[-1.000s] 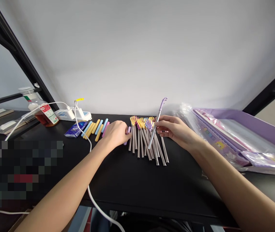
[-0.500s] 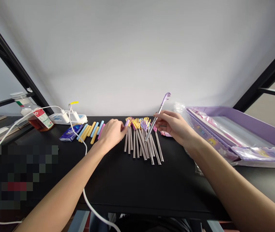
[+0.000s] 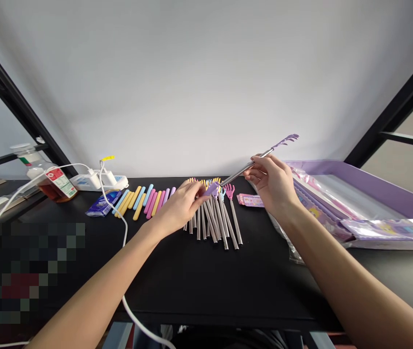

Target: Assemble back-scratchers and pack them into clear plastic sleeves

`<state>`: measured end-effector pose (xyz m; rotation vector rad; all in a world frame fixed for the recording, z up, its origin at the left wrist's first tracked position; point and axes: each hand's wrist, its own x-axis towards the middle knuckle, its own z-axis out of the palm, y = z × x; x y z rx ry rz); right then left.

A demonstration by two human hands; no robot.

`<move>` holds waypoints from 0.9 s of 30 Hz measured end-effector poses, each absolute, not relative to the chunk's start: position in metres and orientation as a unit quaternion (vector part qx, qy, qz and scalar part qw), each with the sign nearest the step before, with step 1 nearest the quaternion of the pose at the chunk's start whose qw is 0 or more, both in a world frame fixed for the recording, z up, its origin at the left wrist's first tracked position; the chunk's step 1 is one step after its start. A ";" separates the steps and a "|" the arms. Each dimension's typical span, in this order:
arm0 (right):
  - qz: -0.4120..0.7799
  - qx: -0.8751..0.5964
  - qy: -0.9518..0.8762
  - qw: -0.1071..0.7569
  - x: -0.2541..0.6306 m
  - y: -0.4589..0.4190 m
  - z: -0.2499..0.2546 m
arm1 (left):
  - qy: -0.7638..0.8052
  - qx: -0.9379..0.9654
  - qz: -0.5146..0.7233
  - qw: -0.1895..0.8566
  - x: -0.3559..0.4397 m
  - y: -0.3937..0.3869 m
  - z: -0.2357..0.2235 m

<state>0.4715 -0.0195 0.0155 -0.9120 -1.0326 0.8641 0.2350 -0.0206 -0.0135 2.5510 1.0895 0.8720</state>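
My right hand point(image 3: 272, 184) is closed around the metal rod of a back scratcher point(image 3: 243, 169), whose purple claw head points up and right. In my left hand point(image 3: 177, 208) I pinch a purple handle point(image 3: 211, 188). The rod's lower end meets the tip of that handle; whether it sits inside, I cannot tell. Under and beside my left hand lies a pile of back scratchers point(image 3: 224, 228) with bare metal rods and yellow, pink, blue and purple heads, partly hidden. To the left, a row of loose handles point(image 3: 139, 206) in blue, yellow, pink and purple lies on the black table point(image 3: 206, 286).
A purple box point(image 3: 377, 189) with plastic wrapping stands at right, near small pink cards point(image 3: 250, 200). Leftward are a blue packet point(image 3: 103, 203), a power strip point(image 3: 119, 182) and a bottle point(image 3: 55, 184) of brown liquid. A white cable point(image 3: 124, 271) crosses the table's front edge.
My left hand has carried the purple handle right, over the pile, uncovering more handles. My right hand has moved right and tilted the back scratcher flatter, bringing its rod end to the handle.
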 end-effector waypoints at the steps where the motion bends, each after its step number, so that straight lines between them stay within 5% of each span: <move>1: 0.389 -0.400 -0.458 0.692 0.471 -0.020 0.016 | 0.372 0.874 0.292 0.112 0.235 -0.020 -0.014; 13: 0.364 -0.349 -0.485 0.715 0.473 -0.015 0.011 | 0.355 0.879 0.314 0.044 0.235 -0.017 -0.020; 27: 0.440 -0.363 -0.582 0.579 0.513 -0.010 0.008 | 0.343 0.889 0.298 -0.057 0.228 -0.011 -0.026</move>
